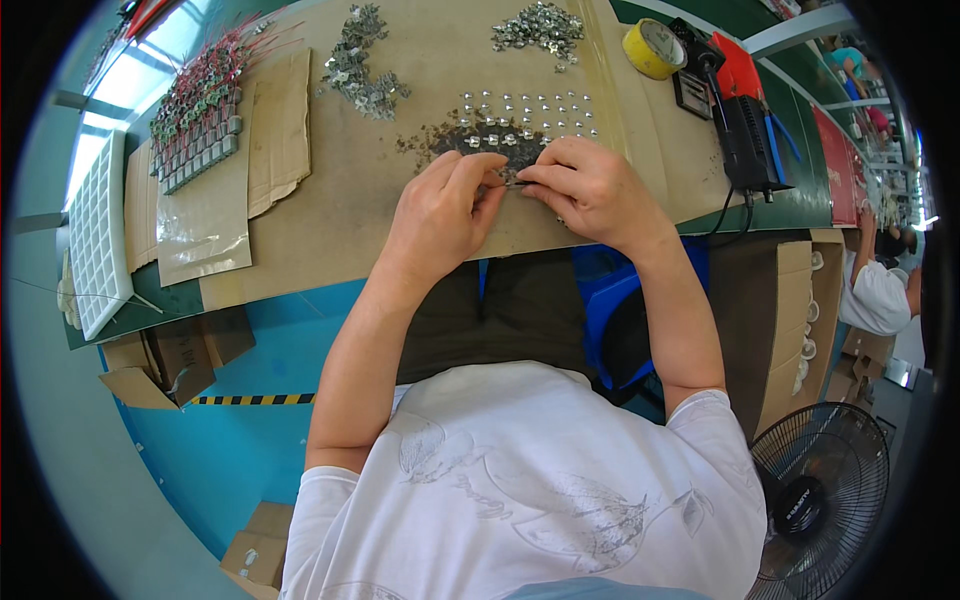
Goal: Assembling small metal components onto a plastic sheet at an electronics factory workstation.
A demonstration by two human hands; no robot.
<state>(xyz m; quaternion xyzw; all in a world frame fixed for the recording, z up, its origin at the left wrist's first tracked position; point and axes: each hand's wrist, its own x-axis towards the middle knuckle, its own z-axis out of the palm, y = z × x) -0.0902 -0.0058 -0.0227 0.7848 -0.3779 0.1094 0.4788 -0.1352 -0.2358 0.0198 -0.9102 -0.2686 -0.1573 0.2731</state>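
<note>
My left hand and my right hand meet at the near part of the brown work sheet, fingertips almost touching. Both are pinched closed around something tiny; a small dark sliver shows between them, too small to name. Just beyond the fingers spreads a pile of small dark brown flakes or parts, partly hidden by my hands. Small shiny silver pieces stand in rows behind and on that pile. Farther back lie a long heap of flat metal parts and a rounder heap of silver parts.
At the left, many small motors with red wires stand on cardboard, near a white grid tray. On the right are a yellow tape roll, a black soldering station and blue-handled pliers. A black fan stands lower right.
</note>
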